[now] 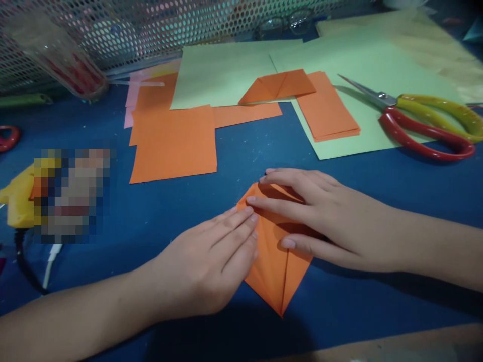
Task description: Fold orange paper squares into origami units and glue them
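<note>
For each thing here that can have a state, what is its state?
Orange paper under the hands, folded and creased
Left hand, fingers extended on the paper
Right hand, fingers spread on the paper
Scissors, blades closed
Trapezoid paper piece, folded
Orange squares, stacked flat
Clear container, holding something red
Green sheets, flat

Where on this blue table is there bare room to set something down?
Bare tabletop lies between the orange squares and the left hand, and between the scissors and the right hand. It's crowded at the back, where green sheets, an orange stack and the scissors overlap, and under both hands, which rest on folded orange paper.
</note>
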Motion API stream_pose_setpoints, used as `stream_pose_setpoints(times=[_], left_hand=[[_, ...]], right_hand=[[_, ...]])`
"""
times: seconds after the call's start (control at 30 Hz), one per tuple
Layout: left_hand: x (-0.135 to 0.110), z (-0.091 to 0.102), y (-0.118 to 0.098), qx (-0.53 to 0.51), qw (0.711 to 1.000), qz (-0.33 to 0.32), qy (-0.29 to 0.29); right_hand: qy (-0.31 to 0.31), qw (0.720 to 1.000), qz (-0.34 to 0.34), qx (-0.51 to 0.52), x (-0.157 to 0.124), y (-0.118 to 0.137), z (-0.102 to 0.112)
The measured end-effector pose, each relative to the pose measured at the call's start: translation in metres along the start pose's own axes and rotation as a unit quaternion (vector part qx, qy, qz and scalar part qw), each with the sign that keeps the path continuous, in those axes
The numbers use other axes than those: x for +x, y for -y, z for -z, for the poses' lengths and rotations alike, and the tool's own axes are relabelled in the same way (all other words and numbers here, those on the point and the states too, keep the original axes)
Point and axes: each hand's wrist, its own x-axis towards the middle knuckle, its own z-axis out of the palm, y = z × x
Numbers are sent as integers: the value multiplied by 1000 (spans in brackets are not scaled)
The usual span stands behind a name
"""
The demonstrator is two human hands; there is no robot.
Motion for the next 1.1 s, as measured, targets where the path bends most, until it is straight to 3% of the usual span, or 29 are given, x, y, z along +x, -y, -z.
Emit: stream_pose_setpoints(times=[1.1], left_hand=[[2,0,3,-4,1000,-8,-15]], right_hand=[[5,999,-44,-15,6,4,0]])
